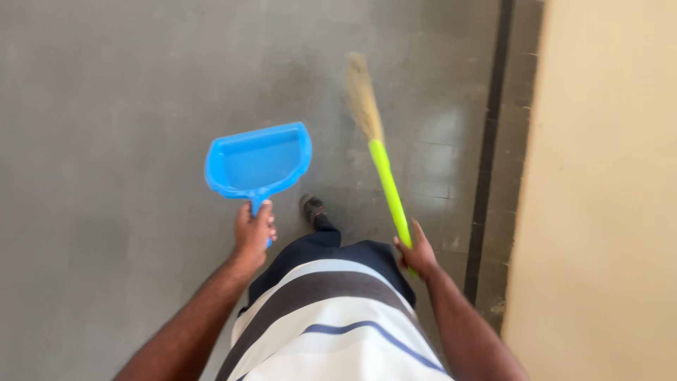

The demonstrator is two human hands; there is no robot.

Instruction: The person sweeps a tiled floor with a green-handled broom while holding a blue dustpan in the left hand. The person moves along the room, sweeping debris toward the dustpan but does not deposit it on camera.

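My left hand (254, 233) grips the handle of a blue plastic dustpan (259, 161), which is held out in front of me above the floor with its open tray facing up. My right hand (418, 252) is closed around the lime-green handle of a broom (388, 185). The broom's straw-coloured bristles (362, 93) point forward and away from me, blurred, just above the floor. The two hands are apart, one on each side of my body.
A grey tiled floor (106, 106) spreads ahead and to the left. A cream wall (606, 176) runs along the right, with a dark strip (490, 141) in the floor beside it. My dark shoe (312, 209) steps forward below a striped shirt.
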